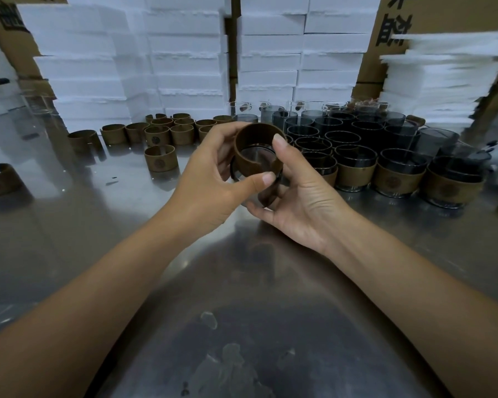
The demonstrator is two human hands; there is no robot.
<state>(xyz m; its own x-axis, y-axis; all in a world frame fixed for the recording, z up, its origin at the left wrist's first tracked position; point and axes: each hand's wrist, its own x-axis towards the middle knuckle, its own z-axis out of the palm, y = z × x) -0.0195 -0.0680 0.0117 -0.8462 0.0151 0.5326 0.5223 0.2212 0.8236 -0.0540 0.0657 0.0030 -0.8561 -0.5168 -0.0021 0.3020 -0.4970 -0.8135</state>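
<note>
A steel table (pixel 242 282) fills the lower frame, backed by stacked white boxes (pixel 184 53) along the top, with sleeved glasses (pixel 397 179) massed at centre right and loose sleeves (pixel 161 133) at upper centre left. At centre frame, above the table, a clear glass (pixel 256 159) is held between the left hand (pixel 210 179) and the right hand (pixel 299 196), the fingers of both curled round it and round a brown split sleeve (pixel 259 130) pinched part-way on. The fitting step is judged to be in hand; next, the sleeve would need to be pushed on evenly and its gap closed, without the glass being let slip
</note>
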